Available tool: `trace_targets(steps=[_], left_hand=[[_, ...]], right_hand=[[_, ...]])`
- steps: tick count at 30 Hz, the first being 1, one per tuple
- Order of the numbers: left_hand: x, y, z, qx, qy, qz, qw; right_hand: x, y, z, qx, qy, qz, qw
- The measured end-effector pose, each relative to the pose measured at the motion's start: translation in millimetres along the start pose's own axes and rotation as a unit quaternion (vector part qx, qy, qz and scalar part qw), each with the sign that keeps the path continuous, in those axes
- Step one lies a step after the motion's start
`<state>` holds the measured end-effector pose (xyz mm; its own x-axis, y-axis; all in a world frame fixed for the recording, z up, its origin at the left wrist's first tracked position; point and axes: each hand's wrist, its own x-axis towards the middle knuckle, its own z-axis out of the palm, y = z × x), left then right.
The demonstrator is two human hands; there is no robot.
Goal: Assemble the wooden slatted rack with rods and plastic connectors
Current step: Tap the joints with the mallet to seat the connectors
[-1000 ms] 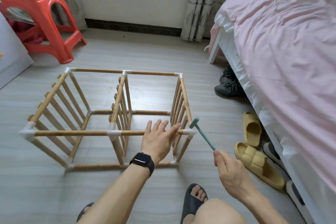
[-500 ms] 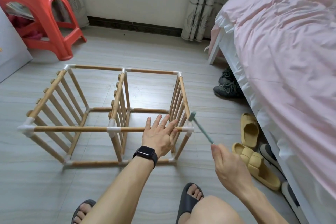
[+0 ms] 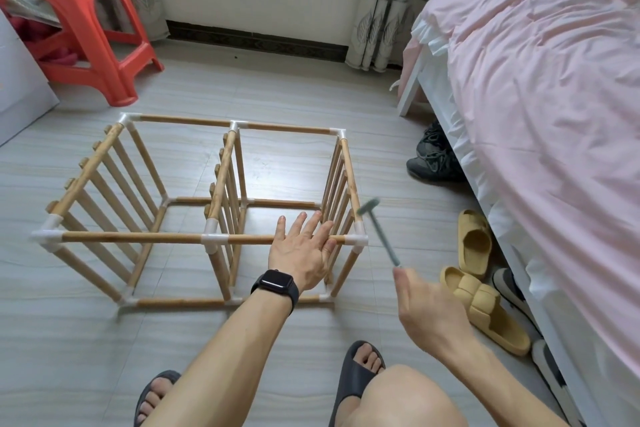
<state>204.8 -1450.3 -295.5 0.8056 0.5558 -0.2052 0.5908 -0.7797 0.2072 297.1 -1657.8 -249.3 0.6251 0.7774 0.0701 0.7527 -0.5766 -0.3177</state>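
Rack [image 3: 221,180] on floor, centre-left of frame. Left hand [image 3: 301,250] flat, fingers straight, pressing near top rod [image 3: 138,237]. Right hand [image 3: 429,305] grips small hammer [image 3: 382,236], its head above corner connector [image 3: 358,239]. Step: seating joints. Next: a square downward tap.

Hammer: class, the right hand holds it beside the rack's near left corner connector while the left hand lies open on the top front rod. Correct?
No. The head view shows the right hand holding the hammer beside the near right corner connector of the rack, not the left. The left hand does lie open on the top front rod.
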Motion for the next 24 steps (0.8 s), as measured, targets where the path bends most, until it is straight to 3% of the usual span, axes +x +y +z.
trace_targets(steps=[2,5,6,7,8,9,10,14,18,20,23,24], left_hand=[[0.8,-0.7,-0.8,-0.001,-0.006,0.001,1.000],[2.8,-1.2,-0.1,-0.004,-0.004,0.000,1.000],[2.9,-0.8,-0.7,-0.005,-0.007,0.003,1.000],[2.3,-0.6,-0.8,-0.003,-0.005,0.002,1.000],[0.8,-0.2,-0.9,0.000,-0.005,-0.001,1.000],[0.2,0.1,-1.5,0.001,-0.010,-0.002,1.000],[0.3,-0.1,-2.3,-0.001,-0.016,-0.002,1.000],[2.5,-0.4,-1.6,-0.001,-0.015,-0.003,1.000],[1.4,0.6,-1.1,0.005,-0.012,-0.010,1.000],[2.2,0.4,-0.5,0.004,-0.010,-0.010,1.000],[3.0,0.4,1.2,0.004,-0.008,-0.011,1.000],[3.6,0.2,1.0,0.004,-0.008,-0.011,1.000]], right_hand=[[1.5,12.4,5.0,-0.077,-0.026,0.009,0.997],[6.1,6.5,-6.4,0.159,0.151,-0.025,0.975],[5.2,7.1,-6.1,0.164,0.170,-0.046,0.971],[6.9,2.9,-8.2,0.115,0.131,-0.050,0.983],[5.5,0.2,-5.9,0.038,0.036,-0.031,0.998],[1.5,4.3,0.5,-0.068,-0.064,-0.005,0.996],[-0.3,8.6,5.0,-0.108,-0.096,0.017,0.989],[5.1,11.1,6.9,-0.017,-0.012,0.017,1.000],[16.9,16.0,-1.6,-0.022,-0.006,0.010,1.000],[26.1,18.9,-11.5,0.017,0.034,-0.018,0.999],[25.7,7.1,-23.0,0.185,0.161,-0.031,0.969],[22.5,7.7,-18.7,0.180,0.177,-0.028,0.967]])
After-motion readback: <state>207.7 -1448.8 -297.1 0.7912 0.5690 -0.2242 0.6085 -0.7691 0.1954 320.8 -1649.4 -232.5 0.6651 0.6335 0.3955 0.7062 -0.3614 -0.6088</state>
